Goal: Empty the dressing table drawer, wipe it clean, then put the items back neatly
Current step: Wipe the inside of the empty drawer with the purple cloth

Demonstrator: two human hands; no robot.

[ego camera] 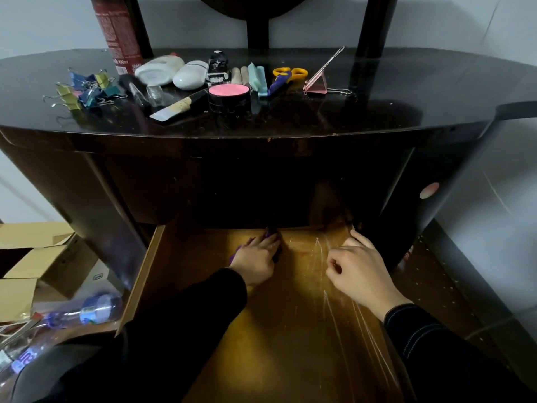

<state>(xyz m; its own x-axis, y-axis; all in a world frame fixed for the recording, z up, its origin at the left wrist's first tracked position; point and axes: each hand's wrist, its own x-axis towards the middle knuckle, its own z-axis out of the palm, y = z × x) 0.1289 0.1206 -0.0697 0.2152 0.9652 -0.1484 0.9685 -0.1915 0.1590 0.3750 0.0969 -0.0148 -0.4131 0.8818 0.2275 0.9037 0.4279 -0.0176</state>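
Cloth: a purple wiping cloth (pixel 234 255) lies on the drawer floor at its back edge, left of middle, mostly hidden under my left hand (pixel 257 257). I judge it soft, light and limp. It will likely bunch if pinched, so it is better driven under a flat palm.
Left hand: fingers laid fairly straight on top of the cloth, pressing it down rather than wrapping round it.
Right hand (pixel 360 274): near the drawer's back right corner, knuckles up, fingers curled in. I cannot tell whether it pinches anything.
Drawer (pixel 290 330): pulled out, its wooden floor bare except for the cloth. Shiny streaks run down the right half, and I cannot say whether they are film or scratches.
Stage: my guess is wiping, with refilling not yet begun.
Worktop (pixel 377 109): binder clips (pixel 84 88) lie toward the left edge. White bottles (pixel 159 69), a pink compact (pixel 229 93) and scissors (pixel 286 77) sit along the back, and a red can (pixel 116 33) stands at the back left.
Floor: cardboard boxes (pixel 37 257) and a plastic bottle (pixel 87 312) lie left of the drawer.
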